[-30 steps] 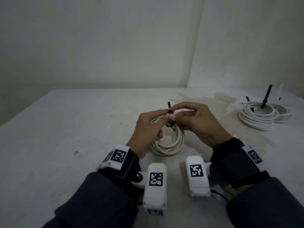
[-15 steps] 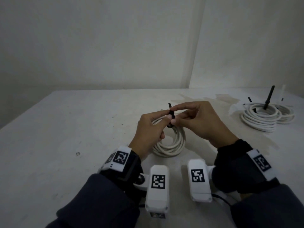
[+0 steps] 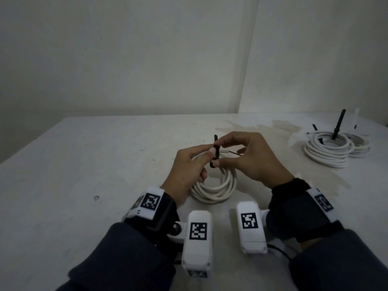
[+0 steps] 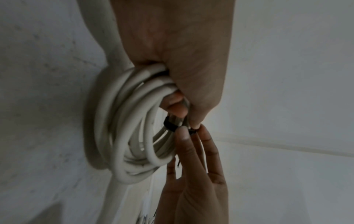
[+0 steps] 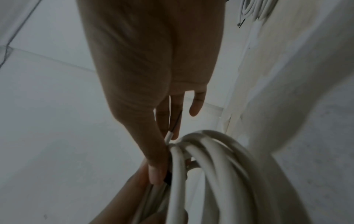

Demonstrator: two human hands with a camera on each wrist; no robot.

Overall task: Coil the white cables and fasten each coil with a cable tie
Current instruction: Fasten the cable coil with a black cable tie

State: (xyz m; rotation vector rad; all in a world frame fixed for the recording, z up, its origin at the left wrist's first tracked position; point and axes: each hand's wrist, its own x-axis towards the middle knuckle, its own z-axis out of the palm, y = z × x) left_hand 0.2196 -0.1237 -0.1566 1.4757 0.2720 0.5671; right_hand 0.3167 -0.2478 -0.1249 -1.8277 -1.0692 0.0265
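Observation:
A white cable coil (image 3: 214, 190) is propped up off the table's middle, its far side lifted by both hands. My left hand (image 3: 195, 158) grips the bundled strands (image 4: 134, 121), fingers curled through the loop. A black cable tie (image 3: 216, 153) wraps the bundle (image 4: 169, 125); its tail sticks up past the fingers. My right hand (image 3: 241, 152) pinches the tie between thumb (image 5: 157, 171) and forefinger, the other fingers spread. A bare cable end (image 5: 169, 135) with a thin dark wire pokes out under the right palm.
Two more white coils (image 3: 327, 150) lie at the table's far right, each with a black tie tail standing up (image 3: 338, 126). A stained patch marks the tabletop (image 3: 262, 127) behind the hands. Walls meet in a corner behind the table.
The right hand's fingers have spread apart and lifted slightly while it keeps pinching the tie. The coil's cable end now shows beneath the right palm. The left hand holds its place.

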